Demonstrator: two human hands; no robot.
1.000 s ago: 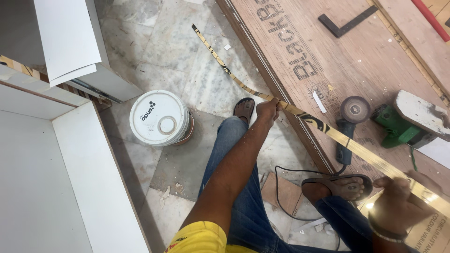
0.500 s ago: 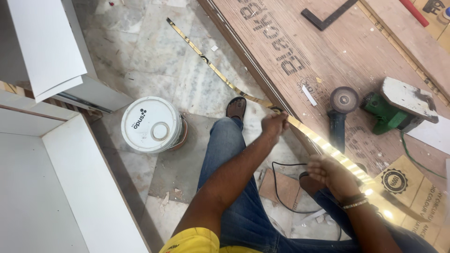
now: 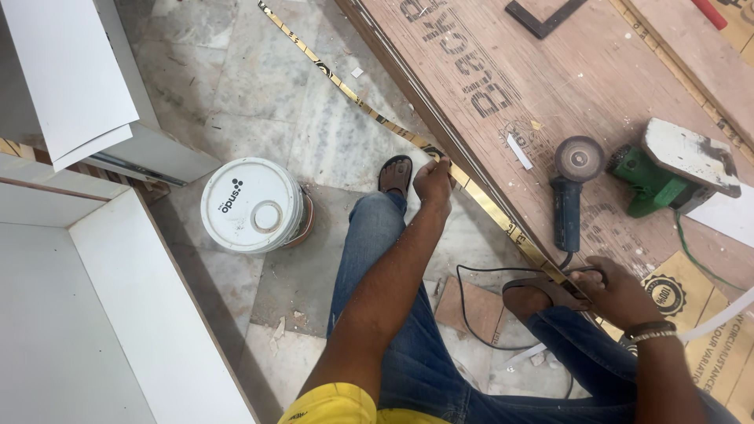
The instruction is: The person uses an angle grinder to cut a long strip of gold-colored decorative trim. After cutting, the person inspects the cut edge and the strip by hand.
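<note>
Since the frame half a second back, the right hand (image 3: 613,292) has slid down the gold metal strip (image 3: 377,118) toward the person's body and is now closing around its near end beside the right sandal (image 3: 542,292), while the left hand (image 3: 434,179) is staying pinched on the strip's middle, just ahead of the left sandal (image 3: 395,174). The strip is running diagonally along the near edge of the plywood sheet (image 3: 503,86), its far end reaching away over the marble floor (image 3: 236,86). Being long and thin, it is looking likely to kink or whip between the two grips if either hand twists, and its edge could be cutting a palm if it slips through. The black cable (image 3: 471,306) is looping on the floor between the feet, just below the strip, and could be snagging a sandal or the strip's end. On the plywood, just beyond the strip, an angle grinder (image 3: 569,188) is lying beside a green power tool (image 3: 667,173), close enough to be knocked. A white paint bucket (image 3: 251,206) is standing left of the left leg, with white cabinet panels (image 3: 71,78) farther left crowding the floor there.
</note>
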